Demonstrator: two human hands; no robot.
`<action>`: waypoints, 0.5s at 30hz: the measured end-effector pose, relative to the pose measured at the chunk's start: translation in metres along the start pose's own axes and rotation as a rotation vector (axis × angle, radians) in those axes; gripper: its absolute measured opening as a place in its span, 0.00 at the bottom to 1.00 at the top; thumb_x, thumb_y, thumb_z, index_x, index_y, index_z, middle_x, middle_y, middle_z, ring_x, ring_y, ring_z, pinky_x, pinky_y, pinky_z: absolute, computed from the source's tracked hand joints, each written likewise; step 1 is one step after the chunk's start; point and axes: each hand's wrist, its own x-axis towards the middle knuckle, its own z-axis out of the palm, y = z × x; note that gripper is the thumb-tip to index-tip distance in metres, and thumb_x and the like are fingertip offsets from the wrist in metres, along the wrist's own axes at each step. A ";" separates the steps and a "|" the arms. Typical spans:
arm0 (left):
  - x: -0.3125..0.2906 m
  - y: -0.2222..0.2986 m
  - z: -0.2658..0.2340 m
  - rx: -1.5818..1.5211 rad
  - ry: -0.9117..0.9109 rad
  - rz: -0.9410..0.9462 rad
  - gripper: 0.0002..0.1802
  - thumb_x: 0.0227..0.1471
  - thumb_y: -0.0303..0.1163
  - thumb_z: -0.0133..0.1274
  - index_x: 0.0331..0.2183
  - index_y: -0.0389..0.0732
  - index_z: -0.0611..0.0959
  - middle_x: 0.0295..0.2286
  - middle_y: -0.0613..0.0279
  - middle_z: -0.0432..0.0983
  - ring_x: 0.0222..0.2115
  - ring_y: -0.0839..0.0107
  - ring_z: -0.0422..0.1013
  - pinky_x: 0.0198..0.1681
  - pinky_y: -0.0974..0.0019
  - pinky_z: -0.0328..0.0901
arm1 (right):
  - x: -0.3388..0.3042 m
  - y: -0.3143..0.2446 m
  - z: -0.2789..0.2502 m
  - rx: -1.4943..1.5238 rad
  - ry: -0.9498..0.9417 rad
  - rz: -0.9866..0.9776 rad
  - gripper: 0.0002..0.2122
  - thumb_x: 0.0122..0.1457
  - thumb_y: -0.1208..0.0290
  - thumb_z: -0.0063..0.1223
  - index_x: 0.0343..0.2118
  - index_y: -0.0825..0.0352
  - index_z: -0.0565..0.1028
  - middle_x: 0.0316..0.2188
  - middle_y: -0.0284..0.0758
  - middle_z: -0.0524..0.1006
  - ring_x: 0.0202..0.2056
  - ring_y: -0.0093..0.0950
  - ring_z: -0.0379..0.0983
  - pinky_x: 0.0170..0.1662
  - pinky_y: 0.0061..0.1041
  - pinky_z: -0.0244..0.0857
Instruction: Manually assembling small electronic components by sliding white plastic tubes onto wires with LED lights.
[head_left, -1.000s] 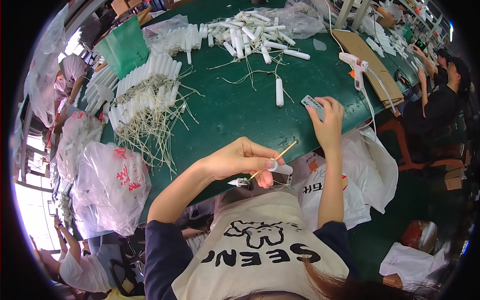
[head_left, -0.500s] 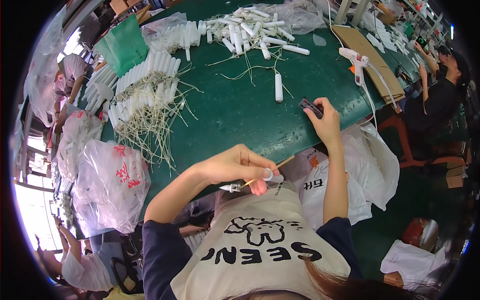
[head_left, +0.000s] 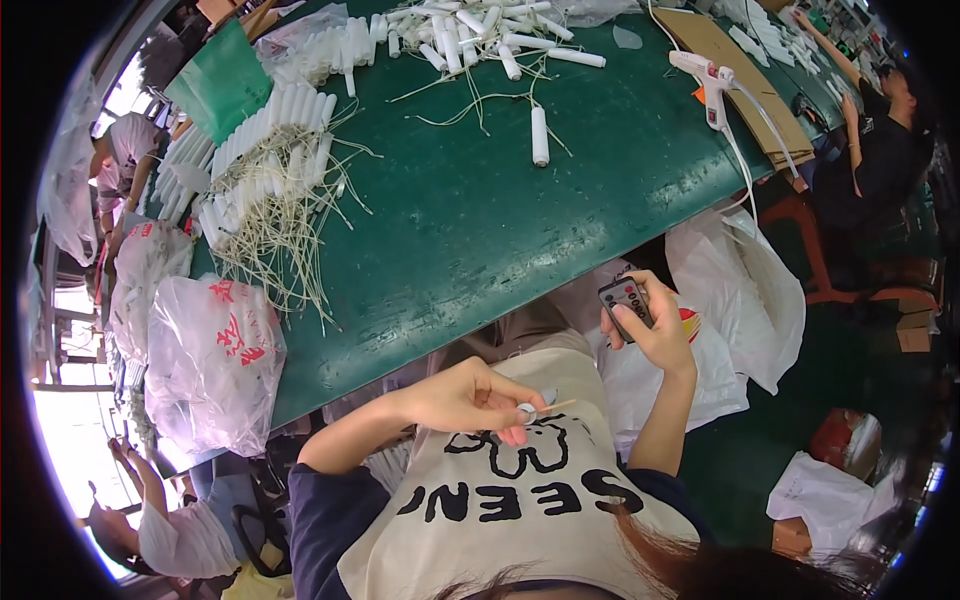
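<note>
We hold a dark remote [head_left: 622,300] and a thin stick [head_left: 559,406] near the table's edge [head_left: 440,325].
At lower centre, our left hand [head_left: 482,402] pinches the stick and a white round-ended piece [head_left: 527,411]; right of centre, our right hand [head_left: 660,325] grips the remote, thumb on its face.

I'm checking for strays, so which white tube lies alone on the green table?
The single white tube right of the wired bundle, nearer than the loose heap; the others lie clustered.

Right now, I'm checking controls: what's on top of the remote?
The right hand has its thumb over part of the remote; small red and pale buttons show. Anything beneath the thumb is hidden.
</note>
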 end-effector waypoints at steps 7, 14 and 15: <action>0.005 -0.019 0.011 0.038 0.107 -0.002 0.13 0.55 0.25 0.48 0.43 0.32 0.78 0.25 0.60 0.79 0.29 0.78 0.75 0.34 0.74 0.69 | 0.001 0.022 -0.010 -0.112 0.025 0.095 0.09 0.58 0.78 0.46 0.42 0.69 0.65 0.21 0.32 0.71 0.18 0.16 0.65 0.21 0.15 0.60; 0.007 -0.018 0.013 0.088 0.118 0.037 0.13 0.54 0.26 0.49 0.42 0.32 0.79 0.25 0.61 0.79 0.30 0.81 0.74 0.33 0.77 0.67 | 0.003 0.027 -0.012 -0.217 -0.031 0.147 0.07 0.56 0.76 0.49 0.37 0.70 0.68 0.18 0.29 0.71 0.15 0.14 0.62 0.17 0.14 0.56; 0.007 -0.019 0.014 0.112 0.116 0.058 0.13 0.54 0.26 0.49 0.42 0.32 0.79 0.25 0.61 0.79 0.30 0.81 0.74 0.34 0.77 0.67 | 0.003 0.027 -0.013 -0.218 -0.031 0.147 0.07 0.56 0.76 0.49 0.37 0.70 0.68 0.18 0.29 0.71 0.15 0.14 0.62 0.17 0.14 0.56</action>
